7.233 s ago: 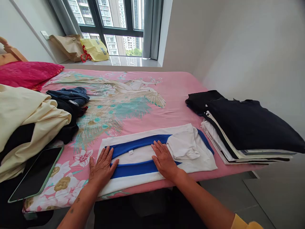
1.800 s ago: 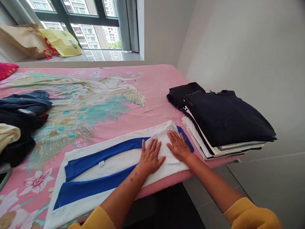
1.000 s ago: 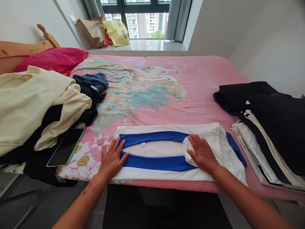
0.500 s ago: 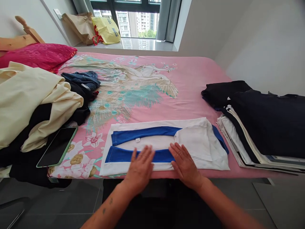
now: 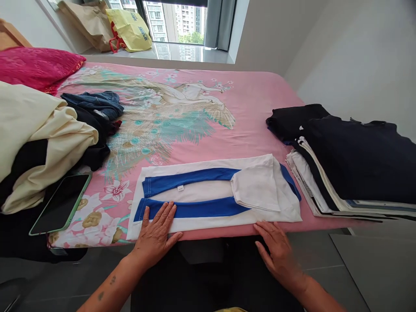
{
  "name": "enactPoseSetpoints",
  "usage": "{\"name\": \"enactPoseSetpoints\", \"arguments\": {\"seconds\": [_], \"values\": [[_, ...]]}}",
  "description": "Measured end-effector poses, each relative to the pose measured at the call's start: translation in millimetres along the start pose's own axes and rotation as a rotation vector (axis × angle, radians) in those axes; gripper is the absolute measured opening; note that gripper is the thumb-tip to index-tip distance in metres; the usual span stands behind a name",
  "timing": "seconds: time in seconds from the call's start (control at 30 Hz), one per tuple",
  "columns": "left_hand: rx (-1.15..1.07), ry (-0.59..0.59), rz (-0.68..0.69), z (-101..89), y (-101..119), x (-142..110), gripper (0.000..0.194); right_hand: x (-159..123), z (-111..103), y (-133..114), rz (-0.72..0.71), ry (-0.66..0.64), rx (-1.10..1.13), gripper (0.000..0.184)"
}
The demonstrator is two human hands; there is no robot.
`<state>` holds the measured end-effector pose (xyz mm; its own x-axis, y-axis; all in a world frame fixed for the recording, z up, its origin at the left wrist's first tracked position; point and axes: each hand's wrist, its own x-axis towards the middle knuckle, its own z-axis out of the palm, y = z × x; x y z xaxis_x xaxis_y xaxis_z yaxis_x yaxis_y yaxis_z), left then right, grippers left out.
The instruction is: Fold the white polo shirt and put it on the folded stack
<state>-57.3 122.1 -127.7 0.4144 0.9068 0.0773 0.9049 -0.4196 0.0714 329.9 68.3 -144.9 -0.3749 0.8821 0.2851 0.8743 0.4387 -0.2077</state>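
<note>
A white shirt with blue sleeves (image 5: 208, 224) lies folded lengthwise near the front edge of the bed, its two blue sleeves laid along the body. A small white tag (image 5: 180, 188) shows between the sleeves. My left hand (image 5: 157, 229) lies flat with fingers out on the lower blue sleeve, towards the left end. At the shirt's front edge, right of its middle, my right hand (image 5: 275, 247) touches the white cloth with its fingertips, fingers stretched and thumb apart.
A stack of folded clothes (image 5: 367, 160) stands at the right. On the left lie a heap of cream cloth (image 5: 65, 143), jeans (image 5: 100, 104) and a phone (image 5: 61, 203). A pink pillow (image 5: 39, 67) is behind. Paper bags (image 5: 130, 30) sit on the windowsill.
My hands have spread apart over the shirt: the left moved left along the lower sleeve, the right moved right and down to the front edge. The view has shifted slightly.
</note>
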Motion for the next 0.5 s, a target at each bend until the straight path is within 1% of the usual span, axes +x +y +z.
{"name": "enactPoseSetpoints", "arguments": {"seconds": [0.07,0.13,0.17,0.2,0.23,0.27,0.3,0.37,0.43,0.47,0.5], "values": [[-0.036,0.013,0.022,-11.8,32,11,0.063,20,-5,-21,0.009,0.055,0.085,0.055],[-0.101,0.019,0.148,-20.5,70,27,0.058,44,-4,-44,-0.033,0.073,0.153,0.054],[-0.132,0.02,0.219,-22.1,86,34,0.057,54,-1,-53,-0.053,0.071,0.17,0.054],[-0.151,0.025,0.264,-21.3,96,40,0.058,61,3,-59,-0.07,0.066,0.176,0.055],[-0.156,0.03,0.263,-18.4,99,42,0.059,64,6,-61,-0.077,0.057,0.17,0.055],[-0.145,0.029,0.227,-14.0,94,41,0.06,64,10,-59,-0.079,0.043,0.157,0.056],[-0.12,0.022,0.159,-9.2,81,36,0.061,62,13,-53,-0.077,0.026,0.144,0.056],[-0.039,-0.016,-0.03,-1.6,41,17,0.063,51,13,-34,-0.075,-0.002,0.155,0.052],[0.053,-0.056,-0.221,-0.5,-4,-3,0.068,45,7,-13,-0.047,-0.002,0.226,0.043],[0.092,-0.064,-0.307,-2.4,-21,-10,0.067,47,2,-5,-0.023,0.02,0.266,0.038],[0.12,-0.057,-0.361,-5.6,-33,-12,0.065,52,-3,2,0.006,0.056,0.293,0.033]]}}
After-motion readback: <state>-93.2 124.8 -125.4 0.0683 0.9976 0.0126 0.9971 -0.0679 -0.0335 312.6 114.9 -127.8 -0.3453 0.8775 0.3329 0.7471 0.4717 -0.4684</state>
